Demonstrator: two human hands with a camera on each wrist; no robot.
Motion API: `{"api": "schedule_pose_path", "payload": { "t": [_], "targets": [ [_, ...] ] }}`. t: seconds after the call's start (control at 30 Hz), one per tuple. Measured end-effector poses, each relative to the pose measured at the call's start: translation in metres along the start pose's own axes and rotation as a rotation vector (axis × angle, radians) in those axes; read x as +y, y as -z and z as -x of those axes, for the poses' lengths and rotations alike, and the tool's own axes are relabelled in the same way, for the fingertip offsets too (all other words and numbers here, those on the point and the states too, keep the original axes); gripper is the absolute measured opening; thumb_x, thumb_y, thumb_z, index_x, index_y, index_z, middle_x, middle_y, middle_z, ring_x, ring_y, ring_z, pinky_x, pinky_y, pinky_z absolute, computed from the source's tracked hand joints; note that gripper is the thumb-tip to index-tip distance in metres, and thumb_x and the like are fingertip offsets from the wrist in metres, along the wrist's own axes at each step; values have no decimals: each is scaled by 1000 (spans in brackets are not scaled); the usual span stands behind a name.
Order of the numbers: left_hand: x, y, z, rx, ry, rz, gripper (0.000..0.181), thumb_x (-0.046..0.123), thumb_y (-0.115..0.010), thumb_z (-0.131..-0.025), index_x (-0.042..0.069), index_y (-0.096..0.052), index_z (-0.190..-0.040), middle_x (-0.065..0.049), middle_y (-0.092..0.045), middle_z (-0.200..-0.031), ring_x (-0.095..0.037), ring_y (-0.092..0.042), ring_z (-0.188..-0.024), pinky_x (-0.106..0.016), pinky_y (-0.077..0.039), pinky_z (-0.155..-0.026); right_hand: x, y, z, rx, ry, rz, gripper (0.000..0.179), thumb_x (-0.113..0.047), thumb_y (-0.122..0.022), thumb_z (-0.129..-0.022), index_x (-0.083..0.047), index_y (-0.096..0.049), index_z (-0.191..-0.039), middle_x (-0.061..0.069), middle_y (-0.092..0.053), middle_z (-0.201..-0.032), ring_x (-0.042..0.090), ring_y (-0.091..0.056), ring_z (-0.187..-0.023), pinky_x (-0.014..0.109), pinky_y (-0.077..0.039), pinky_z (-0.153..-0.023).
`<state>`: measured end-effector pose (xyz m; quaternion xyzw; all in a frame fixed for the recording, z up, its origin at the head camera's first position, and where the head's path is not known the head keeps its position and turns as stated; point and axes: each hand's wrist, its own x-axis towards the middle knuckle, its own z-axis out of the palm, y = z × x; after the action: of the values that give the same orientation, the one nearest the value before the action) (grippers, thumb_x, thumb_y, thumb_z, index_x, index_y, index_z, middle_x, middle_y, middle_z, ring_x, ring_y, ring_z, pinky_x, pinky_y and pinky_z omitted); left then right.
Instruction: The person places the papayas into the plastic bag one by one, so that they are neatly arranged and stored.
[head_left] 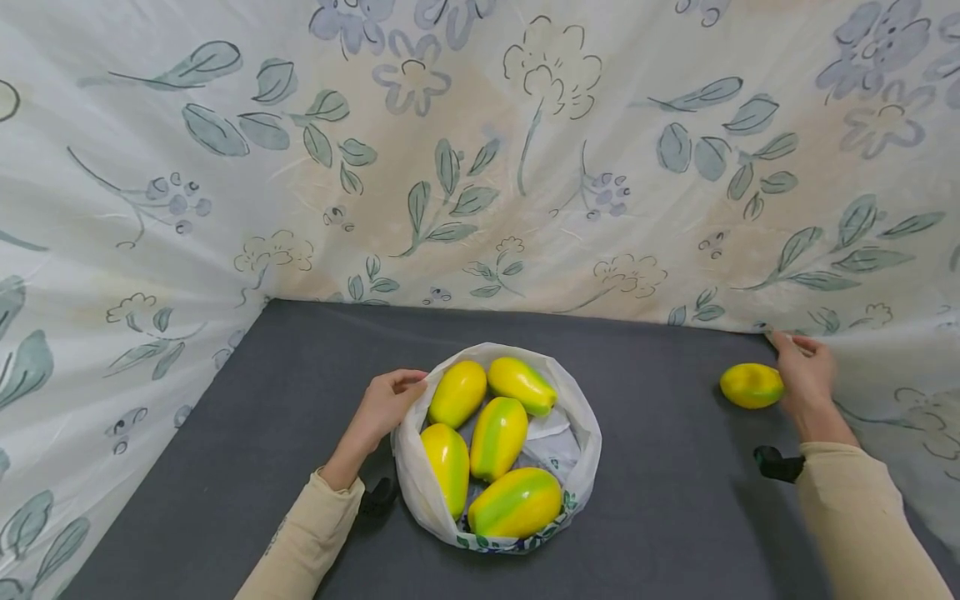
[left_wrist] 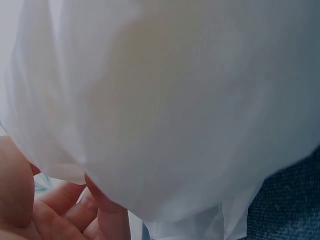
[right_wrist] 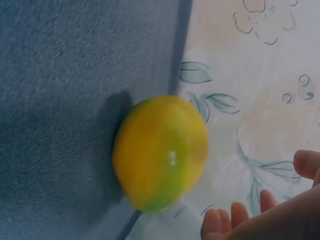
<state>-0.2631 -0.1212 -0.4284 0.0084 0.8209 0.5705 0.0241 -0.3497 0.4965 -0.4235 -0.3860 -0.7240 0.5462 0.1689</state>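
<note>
A white bag [head_left: 588, 467] stands with its mouth wide open, its lower edge printed with leaves. Inside lie several glossy yellow-green fruits [head_left: 498, 439], smooth and oblong like mangoes or papayas. My left hand [head_left: 387, 408] pinches the bag's rim at its upper left; in the left wrist view, thumb and fingers [left_wrist: 112, 215] meet at the white material [left_wrist: 175, 110]. Off to the right, one more such fruit [head_left: 751, 386] lies on the dark cloth. Beside it is my right hand [head_left: 808, 375], holding nothing; the right wrist view shows its fingers apart from the fruit [right_wrist: 161, 152].
Dark grey cloth [head_left: 300, 467] covers the table. A pale curtain [head_left: 465, 150] with flowers and leaves hangs behind it and down both sides, close to my right hand. Black straps [head_left: 778, 464] sit at both wrists.
</note>
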Motion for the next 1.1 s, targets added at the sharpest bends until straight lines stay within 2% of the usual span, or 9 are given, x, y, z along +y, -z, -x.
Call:
{"api": "schedule_pose_path", "payload": {
  "t": [0.2,0.33,0.43,0.53,0.67,0.8,0.87,1.0,1.1],
  "targets": [
    [0,0,0,-2,-3,0,30,20,-59,-96,4,-64,-121,-12,-63,-113,-28,-60,-100,-38,-51,-79,1,8,15,30,-67,74,78,-62,-48,-88,-30,-16,-152,3,-15,-156,26,-23,-136,47,-30,-106],
    [0,-1,0,-3,0,-5,31,20,-59,-96,4,-63,-122,-12,-63,-114,-28,-60,-101,-40,-51,-80,12,11,9,24,-77,104,82,-65,-44,-88,-27,-13,-154,5,-11,-157,28,-20,-139,50,-27,-107],
    [0,-1,0,-1,1,-10,31,20,-59,-96,3,-63,-122,-12,-63,-114,-28,-59,-102,-41,-50,-82,20,13,1,6,-104,119,81,-63,-42,-89,-25,-11,-154,7,-11,-157,32,-21,-138,51,-46,-87],
    [0,-2,0,1,-4,-17,31,20,-59,-96,3,-63,-123,-13,-63,-115,-29,-59,-103,-41,-50,-82,31,14,-11,-25,-119,86,84,-65,-44,-88,-28,-7,-154,8,-6,-157,32,-18,-139,51,-50,-79],
    [-1,-2,0,3,-5,-21,32,20,-59,-96,3,-62,-123,-13,-63,-116,-29,-59,-103,-42,-50,-84,45,14,-23,-60,-128,20,95,-69,-46,-83,-27,1,-154,9,1,-157,34,-13,-140,54,-49,-83],
    [-3,-2,0,3,-1,-18,32,19,-59,-96,3,-63,-123,-13,-63,-115,-29,-59,-103,-42,-50,-84,39,9,-10,-77,-180,-27,101,-67,-49,-82,-21,6,-153,12,1,-156,39,-18,-137,34,-51,-44],
    [-3,-3,0,5,0,-17,32,19,-59,-96,2,-63,-122,-13,-63,-114,-29,-59,-102,-41,-50,-84,36,6,-1,-80,-206,-53,101,-65,-52,-82,-20,2,-153,11,-2,-156,40,-25,-134,27,-46,-38],
    [-3,-3,-1,7,1,-16,32,19,-59,-96,2,-63,-122,-13,-63,-114,-28,-60,-101,-41,-50,-83,30,5,9,-132,-252,-51,98,-58,-58,-84,-15,-4,-154,16,-22,-148,36,-56,-100,32,-53,-47],
    [-3,-4,-1,6,2,-17,32,19,-59,-96,2,-63,-122,-13,-63,-113,-28,-60,-100,-40,-50,-82,25,3,19,-161,-294,-43,96,-55,-60,-85,-13,-7,-154,19,-39,-129,19,-54,-62,32,-54,-49]
  ]
}}
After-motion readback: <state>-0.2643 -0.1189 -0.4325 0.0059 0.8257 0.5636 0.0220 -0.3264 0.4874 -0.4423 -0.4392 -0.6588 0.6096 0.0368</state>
